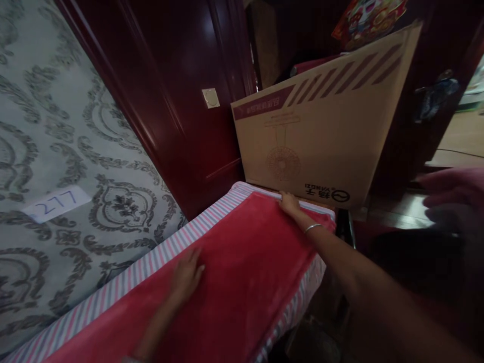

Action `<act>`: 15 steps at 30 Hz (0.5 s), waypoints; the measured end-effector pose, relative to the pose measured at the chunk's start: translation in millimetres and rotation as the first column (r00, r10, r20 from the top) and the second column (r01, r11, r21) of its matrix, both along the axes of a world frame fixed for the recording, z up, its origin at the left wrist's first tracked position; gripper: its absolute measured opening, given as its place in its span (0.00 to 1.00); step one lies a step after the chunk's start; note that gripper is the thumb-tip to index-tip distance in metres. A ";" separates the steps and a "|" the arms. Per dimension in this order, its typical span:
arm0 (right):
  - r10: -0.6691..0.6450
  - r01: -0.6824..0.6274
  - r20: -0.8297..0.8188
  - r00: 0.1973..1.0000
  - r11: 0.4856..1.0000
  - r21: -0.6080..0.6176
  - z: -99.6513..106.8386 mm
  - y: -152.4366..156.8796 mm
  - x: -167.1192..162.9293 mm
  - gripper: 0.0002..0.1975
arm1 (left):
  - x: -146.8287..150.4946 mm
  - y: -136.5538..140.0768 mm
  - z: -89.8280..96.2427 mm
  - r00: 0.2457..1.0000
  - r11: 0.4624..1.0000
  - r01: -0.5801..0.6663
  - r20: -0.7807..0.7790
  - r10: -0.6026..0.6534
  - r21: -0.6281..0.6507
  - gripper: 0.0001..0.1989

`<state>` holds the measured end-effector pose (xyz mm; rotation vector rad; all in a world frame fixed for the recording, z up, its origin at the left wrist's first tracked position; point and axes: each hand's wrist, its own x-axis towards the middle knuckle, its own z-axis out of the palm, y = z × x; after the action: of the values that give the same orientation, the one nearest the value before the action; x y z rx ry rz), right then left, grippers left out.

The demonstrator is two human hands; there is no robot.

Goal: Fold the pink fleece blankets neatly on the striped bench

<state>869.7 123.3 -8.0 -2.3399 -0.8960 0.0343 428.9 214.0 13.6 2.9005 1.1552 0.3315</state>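
A long red cloth [242, 262] with a soft, plush-looking surface lies spread over a pink, grey and white striped cover [166, 248] on a narrow, table-like surface. My left hand [188, 275] rests on the cloth left of its middle, fingers out and apart. At the far end, my right hand [289, 204], with a silver bangle on the wrist, has its fingers bent together at the cloth's far edge, seemingly pinching it. The fingertips are small and partly hidden there. The striped cover shows along the left side and hangs down at the right.
Just beyond the far end stands a big cardboard box [313, 136]. Patterned wallpaper [121, 201] with a paper label [56, 203] reading 277 is on the left, beside a dark red panel [181, 101] with a switch [210, 98]. A blurred pink shape [454, 186] is at right.
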 end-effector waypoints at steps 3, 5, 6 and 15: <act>0.090 -0.090 -0.023 0.996 0.996 -0.009 -2.6 31.7 10.0 0.25 | -16.4 42.6 9.7 0.979 0.979 -0.204 -0.012 0.204 -0.023 0.29; 0.143 -0.144 -0.036 0.989 0.990 -0.010 -4.6 54.1 15.4 0.26 | -31.3 61.3 12.8 0.946 0.944 -0.323 -0.024 0.322 -0.062 0.30; 0.165 -0.165 -0.041 0.985 0.986 -0.009 -5.5 65.3 18.1 0.26 | -39.0 68.4 13.8 0.933 0.928 -0.360 -0.034 0.358 -0.093 0.30; 0.212 -0.219 -0.124 0.969 0.974 -0.049 -15.1 139.3 37.2 0.17 | -65.2 91.7 12.8 0.937 0.890 -0.337 -0.021 0.348 -0.308 0.19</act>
<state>906.9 262.7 -23.0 -2.2598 -1.0996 0.2909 363.7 305.8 26.5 2.4115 1.5582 0.1797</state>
